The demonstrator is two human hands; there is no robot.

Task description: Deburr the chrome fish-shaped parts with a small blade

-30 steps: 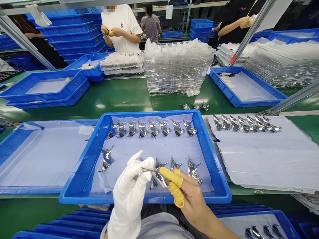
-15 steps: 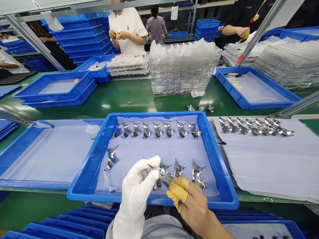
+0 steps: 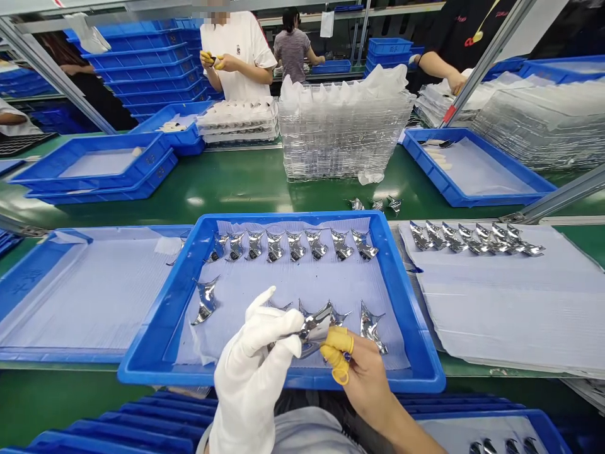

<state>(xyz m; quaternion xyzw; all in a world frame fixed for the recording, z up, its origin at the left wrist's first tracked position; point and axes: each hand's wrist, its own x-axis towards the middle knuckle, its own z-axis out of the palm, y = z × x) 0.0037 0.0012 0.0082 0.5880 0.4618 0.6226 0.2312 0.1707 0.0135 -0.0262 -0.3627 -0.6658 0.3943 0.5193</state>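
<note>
My left hand (image 3: 255, 359), in a white glove, pinches one end of a curved chrome-plated part (image 3: 316, 323) between thumb and finger, with another finger raised. At the part's other end is my right hand (image 3: 366, 375), with yellow finger cots; its fingertips are closed on the lower right edge. The part is held above the front of a blue tray (image 3: 283, 381) lined with pale sheet. Similar pointed chrome parts lie in the tray: a back row (image 3: 297, 246), one at the left (image 3: 205, 301) and a front row partly hidden behind my hands, including one at the right (image 3: 372, 327).
To the right, a padded pale sheet (image 3: 510, 302) bears a row of chrome parts (image 3: 466, 238). Another lined blue tray (image 3: 94, 290) is on the left. Beyond stand stacked clear plastic trays (image 3: 347, 135) and a blue tray (image 3: 477, 167). Co-workers, one in a white shirt (image 3: 236, 53), work across the bench.
The chrome part has been turned between my hands, and its broad shiny face now shows. One finger of my left hand has lifted. The view has shifted slightly.
</note>
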